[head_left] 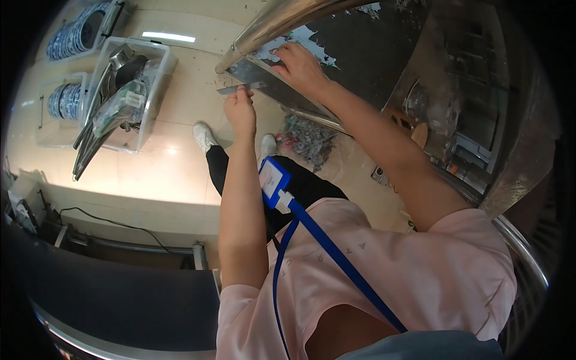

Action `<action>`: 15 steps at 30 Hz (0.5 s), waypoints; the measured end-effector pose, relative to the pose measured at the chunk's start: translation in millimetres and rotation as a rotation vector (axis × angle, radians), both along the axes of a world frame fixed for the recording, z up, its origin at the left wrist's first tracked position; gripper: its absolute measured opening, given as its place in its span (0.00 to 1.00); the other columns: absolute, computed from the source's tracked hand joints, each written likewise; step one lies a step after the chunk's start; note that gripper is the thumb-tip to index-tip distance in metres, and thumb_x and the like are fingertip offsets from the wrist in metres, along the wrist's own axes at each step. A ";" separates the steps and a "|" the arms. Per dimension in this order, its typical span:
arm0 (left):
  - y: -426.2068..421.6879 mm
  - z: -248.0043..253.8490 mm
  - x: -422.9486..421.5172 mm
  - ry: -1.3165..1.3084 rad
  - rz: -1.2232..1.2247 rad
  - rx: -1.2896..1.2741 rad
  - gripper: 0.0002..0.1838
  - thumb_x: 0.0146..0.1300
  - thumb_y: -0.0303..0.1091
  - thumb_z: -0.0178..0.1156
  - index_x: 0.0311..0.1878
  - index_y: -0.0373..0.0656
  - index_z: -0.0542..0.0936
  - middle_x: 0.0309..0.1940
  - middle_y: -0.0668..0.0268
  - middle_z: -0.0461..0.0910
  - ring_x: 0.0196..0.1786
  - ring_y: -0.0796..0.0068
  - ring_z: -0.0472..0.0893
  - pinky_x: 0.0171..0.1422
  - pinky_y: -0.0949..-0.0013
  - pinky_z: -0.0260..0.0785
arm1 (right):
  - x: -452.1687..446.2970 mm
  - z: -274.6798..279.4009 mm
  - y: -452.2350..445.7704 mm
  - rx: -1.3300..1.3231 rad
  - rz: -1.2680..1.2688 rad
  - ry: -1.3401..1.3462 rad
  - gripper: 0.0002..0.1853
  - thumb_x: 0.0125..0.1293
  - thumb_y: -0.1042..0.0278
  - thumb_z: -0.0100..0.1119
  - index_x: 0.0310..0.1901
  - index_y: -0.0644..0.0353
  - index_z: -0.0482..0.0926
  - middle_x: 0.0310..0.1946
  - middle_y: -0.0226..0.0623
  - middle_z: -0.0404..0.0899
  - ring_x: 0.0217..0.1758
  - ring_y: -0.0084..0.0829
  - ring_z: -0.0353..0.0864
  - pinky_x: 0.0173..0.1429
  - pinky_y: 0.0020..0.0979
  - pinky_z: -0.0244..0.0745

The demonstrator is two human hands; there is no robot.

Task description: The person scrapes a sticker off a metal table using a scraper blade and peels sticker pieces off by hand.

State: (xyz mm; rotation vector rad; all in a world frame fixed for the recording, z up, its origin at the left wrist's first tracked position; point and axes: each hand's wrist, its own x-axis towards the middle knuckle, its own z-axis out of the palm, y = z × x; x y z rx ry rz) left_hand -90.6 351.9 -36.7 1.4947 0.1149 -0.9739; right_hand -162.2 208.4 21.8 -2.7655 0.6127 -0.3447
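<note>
My left hand (pixel 241 111) is closed around a thin, flat metal scraper blade (pixel 229 90), held beside the near corner of a dark panel with a metal frame. Over that panel (pixel 366 48) is my right hand (pixel 303 71), its fingers bent and thumb apart, with nothing visible between them. Close to its fingertips, torn white paper (pixel 315 45) with ragged edges covers part of the dark surface. Whether the fingertips touch the paper, I cannot tell.
A heap of grey scraps (pixel 309 141) lies on the floor below the panel. Left stands a clear plastic bin (pixel 157 72) of metal utensils, near racks of blue-patterned plates (pixel 65 101). A steel tube (pixel 270 30) edges the panel. Cluttered shelves (pixel 474 150) stand right.
</note>
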 end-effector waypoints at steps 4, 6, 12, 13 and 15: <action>8.3 -3.7 5.7 -0.003 0.020 0.015 0.14 0.56 0.36 0.47 0.19 0.39 0.70 0.11 0.74 0.63 0.13 0.86 0.59 0.17 0.80 0.49 | 3.9 -6.5 -11.5 0.039 0.096 0.109 0.10 0.46 0.66 0.57 0.32 0.57 0.75 0.30 0.36 0.70 0.38 0.37 0.70 0.40 0.35 0.67; 10.7 -4.1 7.8 0.002 0.027 0.019 0.14 0.56 0.36 0.47 0.19 0.39 0.70 0.11 0.74 0.63 0.13 0.86 0.59 0.17 0.80 0.49 | 6.1 -7.6 -18.7 0.080 0.134 0.125 0.09 0.46 0.67 0.57 0.31 0.57 0.75 0.29 0.36 0.70 0.36 0.38 0.70 0.39 0.35 0.67; 13.0 0.6 8.5 0.028 0.054 0.006 0.14 0.57 0.36 0.48 0.20 0.38 0.71 0.11 0.74 0.64 0.14 0.86 0.60 0.18 0.80 0.49 | 17.9 -8.2 -25.5 0.031 0.244 0.191 0.05 0.48 0.68 0.52 0.25 0.59 0.73 0.25 0.38 0.71 0.33 0.39 0.72 0.36 0.36 0.69; 13.3 -0.9 8.1 0.028 0.049 0.001 0.14 0.57 0.36 0.48 0.20 0.38 0.71 0.12 0.74 0.64 0.14 0.86 0.60 0.18 0.80 0.49 | 19.4 -10.0 -25.4 0.009 0.257 0.202 0.05 0.48 0.68 0.52 0.24 0.60 0.72 0.25 0.39 0.72 0.32 0.40 0.72 0.36 0.37 0.69; 13.6 -3.0 6.4 0.030 0.039 -0.004 0.14 0.57 0.36 0.48 0.20 0.38 0.71 0.12 0.74 0.64 0.14 0.86 0.60 0.18 0.80 0.49 | 21.4 -12.9 -25.8 -0.023 0.265 0.198 0.05 0.48 0.69 0.51 0.23 0.60 0.71 0.24 0.39 0.72 0.31 0.40 0.73 0.35 0.37 0.69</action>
